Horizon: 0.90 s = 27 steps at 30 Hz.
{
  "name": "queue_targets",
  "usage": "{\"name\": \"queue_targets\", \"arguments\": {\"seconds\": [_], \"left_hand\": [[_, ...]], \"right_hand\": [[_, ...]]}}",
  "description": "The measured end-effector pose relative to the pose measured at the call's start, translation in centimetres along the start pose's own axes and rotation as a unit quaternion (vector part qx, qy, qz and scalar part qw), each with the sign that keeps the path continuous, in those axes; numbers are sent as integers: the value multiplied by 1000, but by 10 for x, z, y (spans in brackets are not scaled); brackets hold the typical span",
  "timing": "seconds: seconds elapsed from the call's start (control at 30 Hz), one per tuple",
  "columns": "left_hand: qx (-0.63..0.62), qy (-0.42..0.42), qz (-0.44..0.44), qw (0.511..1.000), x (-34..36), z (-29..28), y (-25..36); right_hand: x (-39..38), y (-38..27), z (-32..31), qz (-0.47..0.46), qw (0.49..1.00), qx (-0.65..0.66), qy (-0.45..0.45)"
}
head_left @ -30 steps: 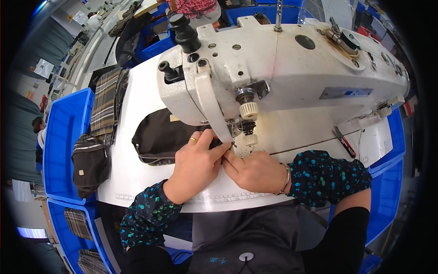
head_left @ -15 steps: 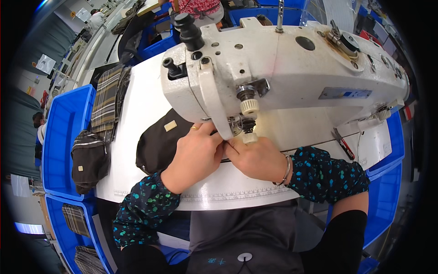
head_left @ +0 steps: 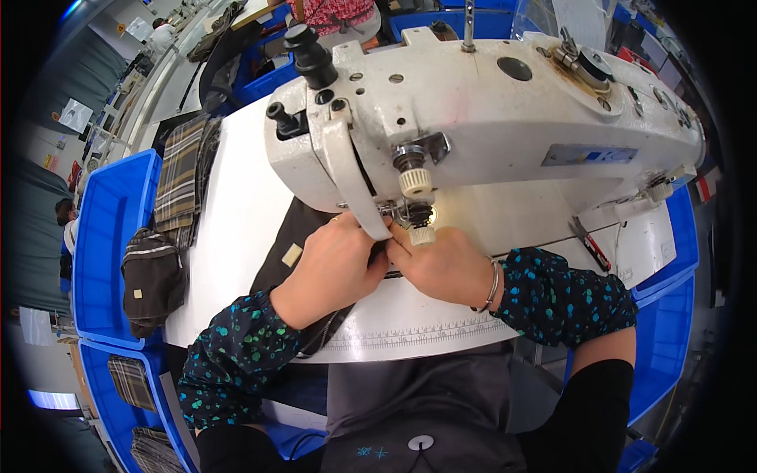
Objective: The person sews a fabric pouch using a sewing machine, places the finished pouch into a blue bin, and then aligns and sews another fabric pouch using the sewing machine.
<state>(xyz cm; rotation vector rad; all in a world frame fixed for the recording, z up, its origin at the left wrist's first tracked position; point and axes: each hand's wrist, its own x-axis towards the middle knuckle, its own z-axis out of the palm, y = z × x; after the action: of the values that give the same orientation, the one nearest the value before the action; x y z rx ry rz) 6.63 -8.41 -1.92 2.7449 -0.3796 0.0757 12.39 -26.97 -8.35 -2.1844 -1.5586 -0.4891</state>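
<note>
My left hand [head_left: 331, 268] lies over a dark fabric piece [head_left: 272, 268] with a small pale patch [head_left: 291, 254], its fingers curled on it under the white sewing machine [head_left: 489, 118]. The piece runs diagonally from the machine's needle area beneath my hand to the table's front edge. My right hand [head_left: 441, 264] is closed just right of the needle area, beside the left one, below a cream knob [head_left: 422, 235]; what its fingertips grip is hidden. The needle itself is hidden by the machine head and my fingers.
Folded plaid fabric [head_left: 177, 181] and a dark pouch [head_left: 150, 280] lie left on the white table [head_left: 221, 244]. Blue bins [head_left: 106, 205] flank both sides. Red-handled snips [head_left: 595, 252] lie at right. A person [head_left: 347, 16] sits beyond the machine; others are at far left.
The dark piece has swung round from lying sideways to pointing diagonally toward me. My left hand has shifted left with it; my right hand has moved slightly up.
</note>
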Motion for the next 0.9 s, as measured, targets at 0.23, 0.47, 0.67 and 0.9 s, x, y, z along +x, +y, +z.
{"name": "queue_targets", "arguments": {"seconds": [0.23,0.47,0.67,0.9], "left_hand": [[-20,43,-7,999,-11,7,-5],[63,54,17,996,-9,6,-1],[114,12,0,993,-12,6,-2],[71,-45,-10,996,-11,-1,-5]], "right_hand": [[0,3,0,-3,1000,13,2],[-1,3,1,-29,998,58,-2],[1,1,0,-45,998,49,2],[3,-5,1,-28,996,86,1]]}}
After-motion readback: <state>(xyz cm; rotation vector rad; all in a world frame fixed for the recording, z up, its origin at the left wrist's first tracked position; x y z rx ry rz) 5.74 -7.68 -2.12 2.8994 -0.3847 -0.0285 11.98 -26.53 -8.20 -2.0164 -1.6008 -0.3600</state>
